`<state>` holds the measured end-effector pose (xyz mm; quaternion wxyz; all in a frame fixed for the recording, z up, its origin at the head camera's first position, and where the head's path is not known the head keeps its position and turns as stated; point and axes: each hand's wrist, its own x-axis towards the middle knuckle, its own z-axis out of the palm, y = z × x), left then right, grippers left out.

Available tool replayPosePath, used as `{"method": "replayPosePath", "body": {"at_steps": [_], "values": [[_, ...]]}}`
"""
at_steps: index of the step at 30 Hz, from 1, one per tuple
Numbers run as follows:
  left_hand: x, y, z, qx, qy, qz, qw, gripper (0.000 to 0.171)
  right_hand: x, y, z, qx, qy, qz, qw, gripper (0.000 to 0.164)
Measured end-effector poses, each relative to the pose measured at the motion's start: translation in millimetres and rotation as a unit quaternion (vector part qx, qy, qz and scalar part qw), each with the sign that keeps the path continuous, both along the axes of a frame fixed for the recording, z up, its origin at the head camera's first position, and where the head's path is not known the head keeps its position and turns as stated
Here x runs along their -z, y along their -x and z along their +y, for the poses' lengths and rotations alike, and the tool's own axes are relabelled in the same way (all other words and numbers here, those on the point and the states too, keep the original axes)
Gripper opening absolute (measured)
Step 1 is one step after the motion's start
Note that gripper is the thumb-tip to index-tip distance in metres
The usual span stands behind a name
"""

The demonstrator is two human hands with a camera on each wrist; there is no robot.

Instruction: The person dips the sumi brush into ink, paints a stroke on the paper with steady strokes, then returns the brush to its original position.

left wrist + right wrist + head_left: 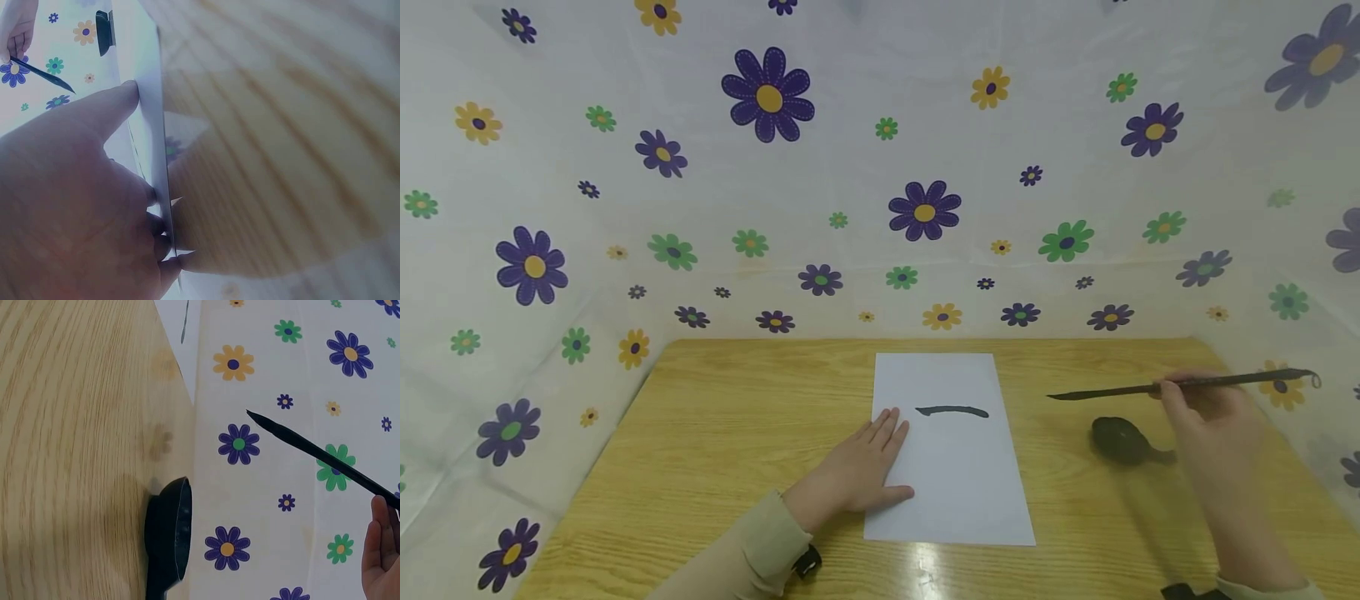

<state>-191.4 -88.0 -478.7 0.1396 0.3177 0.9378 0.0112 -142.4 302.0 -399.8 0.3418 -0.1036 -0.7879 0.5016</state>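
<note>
A white sheet of paper [958, 492] lies on the wooden table with one black horizontal stroke [953, 410] across its upper part. My left hand [867, 468] rests on the sheet's left edge, fingers extended and thumb spread. Right of the paper, my right hand [1213, 425] pinches a dark writing brush [1101, 392] near its middle. Its pointed tip is towards the paper, and it hangs nearly level above the table. Below the brush sits a black ladle-shaped dish [1118, 442] with a short handle; the right wrist view shows its hollow bowl [181, 528] side-on.
The wooden table [737, 417] reaches back to a white cloth [850, 150] printed with purple, yellow and green flowers, which also encloses both sides. Dark straps [807, 562] show by the wrists.
</note>
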Motion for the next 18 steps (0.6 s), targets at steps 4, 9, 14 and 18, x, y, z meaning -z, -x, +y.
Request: {"method": "replayPosePath", "body": {"at_steps": [4,9,14,18], "values": [[-0.7,-0.4,0,-0.001,0.002,0.002,1.0,0.094,-0.9,-2.4,6,0.016,-0.008,0.008,1.0,0.008],[-0.8,-0.7,-1,-0.002,0.003,0.002,1.0,0.094,0.1,-5.4,13,0.032,0.0,0.027,0.999,0.008],[-0.9,-1.0,-1,-0.001,0.004,0.001,1.0,0.094,1.3,-9.2,20,0.036,-0.017,0.05,0.998,0.009],[-2.3,-1.4,0,-0.001,0.001,-0.004,1.0,0.093,-1.0,-13.8,25,0.044,-0.021,0.04,0.998,0.015]]}}
